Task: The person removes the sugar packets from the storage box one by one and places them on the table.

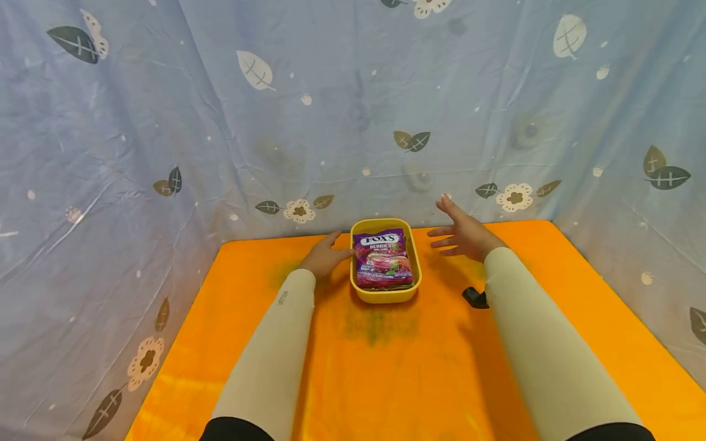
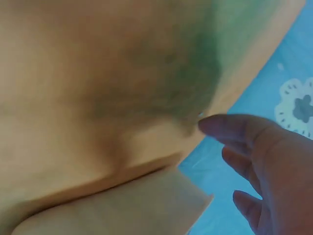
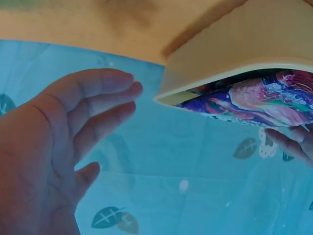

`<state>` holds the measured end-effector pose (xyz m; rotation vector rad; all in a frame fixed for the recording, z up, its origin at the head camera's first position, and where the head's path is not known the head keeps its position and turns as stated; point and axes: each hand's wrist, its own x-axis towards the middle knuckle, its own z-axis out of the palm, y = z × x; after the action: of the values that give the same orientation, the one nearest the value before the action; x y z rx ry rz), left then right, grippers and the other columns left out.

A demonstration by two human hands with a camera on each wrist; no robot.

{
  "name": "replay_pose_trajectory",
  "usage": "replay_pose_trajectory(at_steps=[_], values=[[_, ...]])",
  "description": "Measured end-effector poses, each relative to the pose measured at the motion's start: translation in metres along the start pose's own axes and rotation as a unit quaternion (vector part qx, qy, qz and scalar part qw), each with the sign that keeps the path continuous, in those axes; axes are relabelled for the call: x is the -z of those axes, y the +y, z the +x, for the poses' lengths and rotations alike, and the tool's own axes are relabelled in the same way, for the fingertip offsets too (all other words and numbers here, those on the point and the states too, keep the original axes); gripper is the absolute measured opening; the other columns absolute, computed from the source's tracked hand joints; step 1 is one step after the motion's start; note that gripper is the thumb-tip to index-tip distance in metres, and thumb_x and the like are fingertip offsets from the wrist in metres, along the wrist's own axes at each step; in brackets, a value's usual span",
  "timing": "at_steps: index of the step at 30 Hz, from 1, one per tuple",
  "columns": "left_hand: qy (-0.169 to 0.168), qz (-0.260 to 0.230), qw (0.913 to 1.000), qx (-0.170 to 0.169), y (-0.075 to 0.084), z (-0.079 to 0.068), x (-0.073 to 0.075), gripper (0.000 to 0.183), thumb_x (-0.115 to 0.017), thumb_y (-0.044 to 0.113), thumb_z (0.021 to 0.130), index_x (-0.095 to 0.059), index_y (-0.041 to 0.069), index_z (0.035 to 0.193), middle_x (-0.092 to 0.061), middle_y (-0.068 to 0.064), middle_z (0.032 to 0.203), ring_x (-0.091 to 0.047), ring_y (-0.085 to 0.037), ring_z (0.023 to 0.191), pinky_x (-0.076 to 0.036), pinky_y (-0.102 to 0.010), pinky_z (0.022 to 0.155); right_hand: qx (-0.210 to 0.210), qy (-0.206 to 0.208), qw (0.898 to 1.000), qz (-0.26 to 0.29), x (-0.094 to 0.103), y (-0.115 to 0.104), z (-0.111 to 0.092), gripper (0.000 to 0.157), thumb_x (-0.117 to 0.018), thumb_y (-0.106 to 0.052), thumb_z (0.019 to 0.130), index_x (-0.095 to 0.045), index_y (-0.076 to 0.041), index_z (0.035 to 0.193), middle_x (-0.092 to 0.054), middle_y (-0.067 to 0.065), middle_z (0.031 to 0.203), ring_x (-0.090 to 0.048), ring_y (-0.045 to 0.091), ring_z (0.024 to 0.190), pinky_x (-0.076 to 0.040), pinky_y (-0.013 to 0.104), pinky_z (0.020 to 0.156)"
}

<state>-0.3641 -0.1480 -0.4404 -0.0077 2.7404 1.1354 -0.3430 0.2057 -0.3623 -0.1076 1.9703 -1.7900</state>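
A yellow plastic container point(image 1: 386, 297) stands at the far side of the table, near the curtain. Inside lies a purple Fox's Berries candy bag point(image 1: 384, 260), label up, covering most of what is beneath it. My left hand point(image 1: 324, 256) is at the container's left side, thumb right at the rim, fingers extended. To the right, apart from the container, my right hand point(image 1: 466, 236) is held with fingers spread and nothing in it. The right wrist view shows this hand point(image 3: 63, 132) with loosely bent fingers beside the container's corner.
An orange cloth point(image 1: 386, 380) with greenish stains covers the table. Behind and on both sides hangs a blue-grey curtain point(image 1: 342, 110) printed with leaves and flowers. A small black object point(image 1: 475, 297) shows beside the right sleeve.
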Motion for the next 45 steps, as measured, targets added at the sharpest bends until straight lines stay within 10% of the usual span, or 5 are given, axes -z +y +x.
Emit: replay_pose_trajectory(at_steps=[7,17,26,45], values=[[-0.007,-0.137,0.9905,0.006,0.004,-0.008,-0.014,0.083,-0.067,0.037,0.086,-0.022,0.022,0.153,-0.04,-0.01,0.145,-0.048,-0.03,0.122,-0.05,-0.045,0.086,0.011,-0.039,0.999,0.036,-0.008,0.002,0.008,0.086,-0.041,-0.077,0.082,-0.01,-0.039,0.153,-0.036,0.026,0.143,-0.039,0.048,0.126,-0.028,0.061,0.101],[-0.046,-0.207,0.9773,-0.006,0.002,-0.005,-0.022,0.065,-0.059,0.021,0.089,-0.035,0.016,0.149,-0.053,-0.005,0.131,-0.054,-0.022,0.113,-0.043,-0.04,0.096,-0.013,-0.059,0.998,0.019,-0.015,0.015,0.031,0.082,-0.041,-0.078,0.081,-0.021,-0.042,0.151,-0.037,0.025,0.144,-0.041,0.047,0.124,-0.036,0.06,0.096],[-0.085,-0.318,0.9442,0.022,-0.003,-0.005,-0.025,0.061,-0.059,0.018,0.092,-0.036,0.021,0.149,-0.05,-0.006,0.132,-0.063,-0.025,0.099,-0.053,-0.04,0.078,-0.013,-0.081,0.995,0.056,-0.021,0.015,0.038,0.081,-0.046,-0.074,0.083,-0.02,-0.039,0.152,-0.034,0.028,0.144,-0.042,0.051,0.122,-0.039,0.06,0.093],[-0.099,-0.277,0.9556,0.011,0.002,0.0,-0.028,0.057,-0.051,0.023,0.098,-0.03,0.028,0.151,-0.05,-0.008,0.132,-0.059,-0.025,0.106,-0.053,-0.04,0.079,-0.012,-0.079,0.994,0.072,-0.047,0.03,0.061,0.079,-0.05,-0.069,0.085,-0.027,-0.032,0.151,-0.035,0.019,0.142,-0.049,0.041,0.118,-0.047,0.054,0.086]])
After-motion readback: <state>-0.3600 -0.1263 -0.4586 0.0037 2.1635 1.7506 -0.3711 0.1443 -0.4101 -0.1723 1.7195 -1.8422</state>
